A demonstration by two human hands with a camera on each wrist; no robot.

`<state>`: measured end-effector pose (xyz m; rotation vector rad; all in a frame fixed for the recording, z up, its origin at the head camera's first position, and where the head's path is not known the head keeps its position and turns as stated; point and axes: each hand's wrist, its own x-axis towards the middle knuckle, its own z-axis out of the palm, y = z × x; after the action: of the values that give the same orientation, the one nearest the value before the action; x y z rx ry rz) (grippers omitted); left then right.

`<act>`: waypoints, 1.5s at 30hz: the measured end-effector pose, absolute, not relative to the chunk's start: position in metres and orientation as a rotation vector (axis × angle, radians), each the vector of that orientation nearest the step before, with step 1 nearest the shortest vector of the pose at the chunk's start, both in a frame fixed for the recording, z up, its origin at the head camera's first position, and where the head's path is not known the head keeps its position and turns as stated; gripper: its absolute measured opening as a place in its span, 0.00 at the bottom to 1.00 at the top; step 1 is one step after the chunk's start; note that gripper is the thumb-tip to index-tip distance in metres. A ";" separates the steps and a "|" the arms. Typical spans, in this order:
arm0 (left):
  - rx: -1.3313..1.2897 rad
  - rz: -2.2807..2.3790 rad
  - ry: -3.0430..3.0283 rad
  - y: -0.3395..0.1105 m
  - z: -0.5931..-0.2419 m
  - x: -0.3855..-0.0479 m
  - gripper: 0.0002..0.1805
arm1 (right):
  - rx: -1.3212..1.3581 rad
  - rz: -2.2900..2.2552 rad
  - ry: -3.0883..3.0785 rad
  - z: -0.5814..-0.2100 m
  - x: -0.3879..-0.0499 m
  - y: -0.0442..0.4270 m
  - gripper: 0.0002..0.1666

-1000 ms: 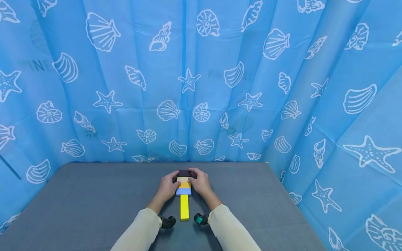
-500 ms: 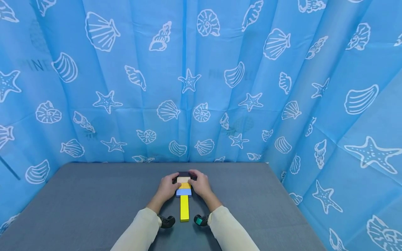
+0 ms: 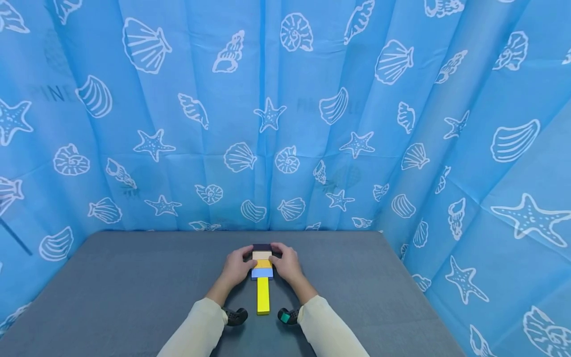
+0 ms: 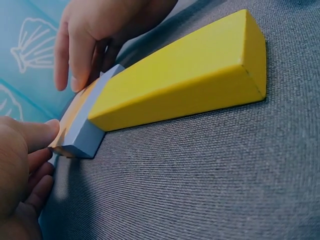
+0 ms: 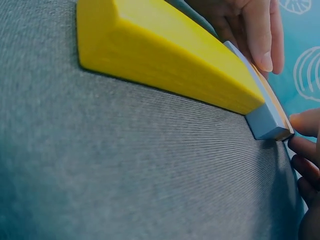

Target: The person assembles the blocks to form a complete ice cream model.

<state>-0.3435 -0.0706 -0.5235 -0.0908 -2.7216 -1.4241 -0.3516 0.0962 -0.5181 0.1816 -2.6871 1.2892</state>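
Note:
A yellow block (image 3: pixel 263 296) lies lengthwise on the grey table, its far end meeting a blue block (image 3: pixel 262 272). Beyond the blue one sit an orange block (image 3: pixel 262 264), a cream block (image 3: pixel 261 255) and a dark block (image 3: pixel 262 247), forming a row. My left hand (image 3: pixel 236 267) holds the row's left side, thumb by the orange block and index finger by the dark one. The right side is held the same way by my right hand (image 3: pixel 287 263). In the left wrist view, the left thumb (image 4: pixel 42 134) touches the orange edge; other fingers curl beneath.
The grey cloth-covered table (image 3: pixel 134 297) extends on both sides of the blocks. Behind it and to the right hangs a blue curtain (image 3: pixel 267 124) with white shell prints. Black wrist devices (image 3: pixel 236 316) hang below both wrists, beside the yellow block.
Both hands stay around the row of blocks, with hardly any movement. The whole scene shifts very slightly with the head camera.

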 end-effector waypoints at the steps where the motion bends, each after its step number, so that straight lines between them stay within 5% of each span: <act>1: -0.093 -1.430 -2.717 -0.071 -0.524 -0.343 0.28 | 0.180 1.290 -2.686 -0.518 -0.351 0.097 0.22; 45: -0.084 -1.423 -2.691 -0.078 -0.525 -0.328 0.28 | 0.208 1.299 -2.640 -0.528 -0.337 0.105 0.21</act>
<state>-0.3277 -0.0777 -0.5249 -0.0844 -2.6913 -1.4230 -0.3367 0.1053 -0.5279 0.2079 -2.6399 1.2987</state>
